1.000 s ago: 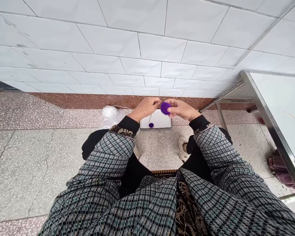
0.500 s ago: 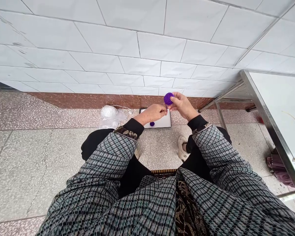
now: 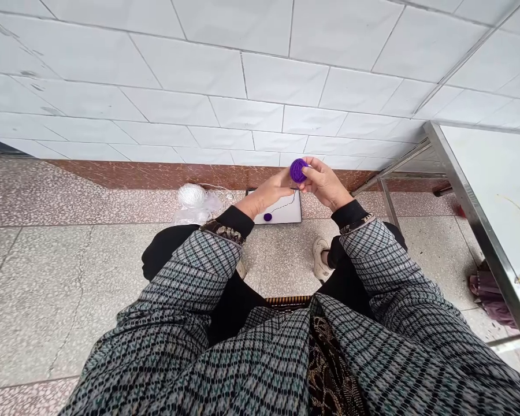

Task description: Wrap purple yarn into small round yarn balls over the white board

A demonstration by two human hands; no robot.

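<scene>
A purple yarn ball [image 3: 299, 171] is held up in front of me, gripped by the fingers and thumb of my right hand [image 3: 324, 184]. Close against its left side is my left hand [image 3: 271, 192], fingers stretched toward the ball and thumb apart; its fingertips are partly hidden behind the yarn. Below, a smaller purple ball [image 3: 267, 217] lies on a white dark-edged board or tray [image 3: 281, 215] on the floor. A thin dark strand [image 3: 283, 204] curves from near the held ball down to the small one.
A white yarn ball [image 3: 191, 196] with clear plastic wrapping [image 3: 195, 215] is on the floor at left. Ahead rises a white tiled wall [image 3: 268, 81]. On the right stands a metal-framed table [image 3: 494, 173], with a dark purple cloth [image 3: 491, 297] beneath it.
My left fingers, pinched at the strand beneath the ball before, have opened and reached up beside it. The strand now hangs in view down to the small ball. My right hand keeps its hold.
</scene>
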